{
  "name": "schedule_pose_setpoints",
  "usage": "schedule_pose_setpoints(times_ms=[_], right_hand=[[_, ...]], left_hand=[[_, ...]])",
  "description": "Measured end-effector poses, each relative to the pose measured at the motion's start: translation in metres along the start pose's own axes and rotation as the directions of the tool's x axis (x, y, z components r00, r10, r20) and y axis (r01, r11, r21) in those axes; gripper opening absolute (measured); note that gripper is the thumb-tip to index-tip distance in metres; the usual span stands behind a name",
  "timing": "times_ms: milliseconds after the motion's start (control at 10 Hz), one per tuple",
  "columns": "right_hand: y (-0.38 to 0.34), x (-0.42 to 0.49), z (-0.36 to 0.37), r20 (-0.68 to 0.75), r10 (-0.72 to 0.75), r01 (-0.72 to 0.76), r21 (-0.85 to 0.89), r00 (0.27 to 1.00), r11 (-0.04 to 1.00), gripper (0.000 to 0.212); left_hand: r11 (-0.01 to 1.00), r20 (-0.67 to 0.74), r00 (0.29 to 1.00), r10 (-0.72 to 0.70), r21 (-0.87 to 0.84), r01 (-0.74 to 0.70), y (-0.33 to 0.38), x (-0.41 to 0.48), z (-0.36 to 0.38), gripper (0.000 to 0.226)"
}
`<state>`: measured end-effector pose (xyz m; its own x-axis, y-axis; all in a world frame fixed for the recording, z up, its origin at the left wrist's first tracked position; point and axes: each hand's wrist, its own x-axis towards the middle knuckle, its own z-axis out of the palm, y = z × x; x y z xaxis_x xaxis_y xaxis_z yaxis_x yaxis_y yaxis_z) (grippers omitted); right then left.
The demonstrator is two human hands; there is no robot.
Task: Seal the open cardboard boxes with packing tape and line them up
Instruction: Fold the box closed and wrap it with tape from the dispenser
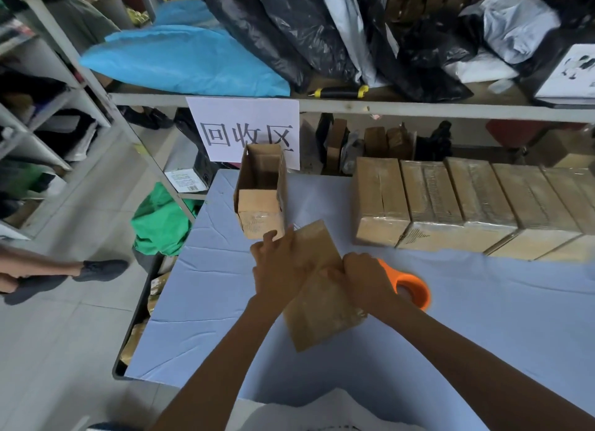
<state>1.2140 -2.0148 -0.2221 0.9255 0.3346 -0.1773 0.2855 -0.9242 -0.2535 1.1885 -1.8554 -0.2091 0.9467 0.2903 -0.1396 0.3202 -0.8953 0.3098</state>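
Observation:
A closed cardboard box [317, 305] lies tilted on the blue table [483, 334] in front of me. My left hand [278, 264] presses on its left upper part with the fingers spread. My right hand [365, 277] grips the orange tape dispenser [413, 287] at the box's right edge. An open box [260, 189] with raised flaps stands behind, near the table's far left. A row of several taped boxes [476, 205] sits side by side at the far right.
A white paper sign [243, 129] hangs from the shelf rail behind the open box. Black, blue and white bags [289, 37] fill the shelf above. A green bag [161, 224] lies on the floor at left, beside another person's foot [101, 269].

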Motion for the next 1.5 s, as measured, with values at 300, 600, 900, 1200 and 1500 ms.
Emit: schedule_pose_setpoints(times_ms=[300,600,900,1200,1500], right_hand=[[0.003,-0.029,0.040,0.329,0.428,-0.526,0.679,0.842,0.512,0.028],[0.056,-0.036,0.048,-0.060,0.390,-0.372,0.198,0.919,0.907,0.037],[0.082,-0.023,0.075,0.041,0.518,-0.512,0.239,0.854,0.825,0.046],[0.082,-0.040,0.031,-0.336,0.067,0.034,0.284,0.939,0.958,0.034],[0.065,-0.037,-0.013,-0.440,-0.137,0.240,0.189,0.888,0.952,0.044]], left_hand=[[0.979,0.158,0.987,0.012,-0.204,0.021,0.027,-0.012,0.049,0.082],[0.996,0.228,0.973,-0.028,0.085,0.009,0.024,-0.014,0.066,0.119],[0.986,0.259,0.965,0.053,0.139,-0.091,0.004,-0.020,0.068,0.115],[0.802,0.021,0.950,0.313,-0.541,-0.252,0.015,-0.002,0.025,0.077],[0.743,-0.081,0.888,0.453,-0.516,-0.426,0.028,-0.002,-0.026,0.035]])
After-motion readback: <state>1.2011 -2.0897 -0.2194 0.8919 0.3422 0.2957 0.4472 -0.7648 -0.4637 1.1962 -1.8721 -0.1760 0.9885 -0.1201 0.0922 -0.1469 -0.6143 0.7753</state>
